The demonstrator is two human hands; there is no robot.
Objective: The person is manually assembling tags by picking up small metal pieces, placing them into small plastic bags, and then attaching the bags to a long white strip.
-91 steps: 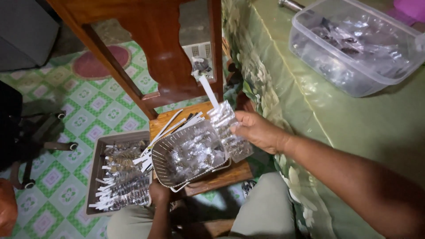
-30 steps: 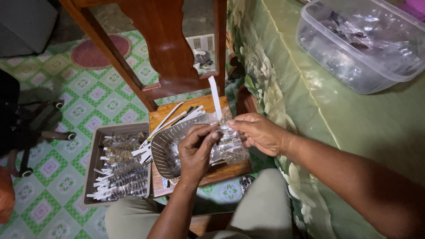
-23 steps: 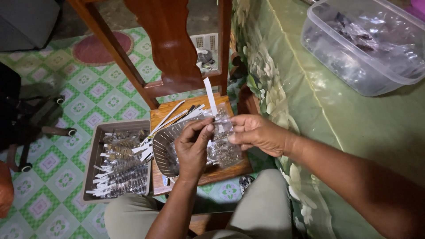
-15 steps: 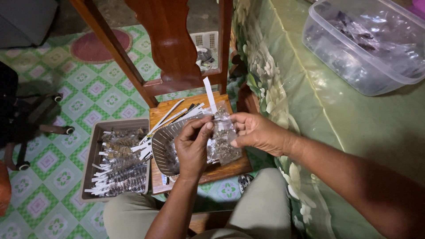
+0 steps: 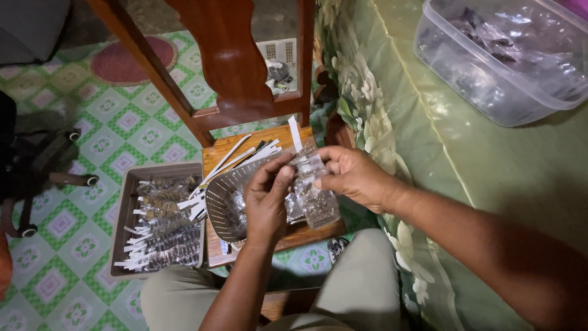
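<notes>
Head view: both hands hold one small clear packet (image 5: 316,199) above the perforated basket (image 5: 223,202). The left hand (image 5: 266,199) and right hand (image 5: 349,178) pinch its top with the fingers, probably closing it. Many finished packets lie in the grey tray (image 5: 122,202) at left; the basket holds more.

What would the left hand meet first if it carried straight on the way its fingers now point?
The left hand points up and to the right, fingertips at the small clear packet that the right hand holds. It would likely meet that packet first, then the right hand's fingers; depth is unclear.
</notes>
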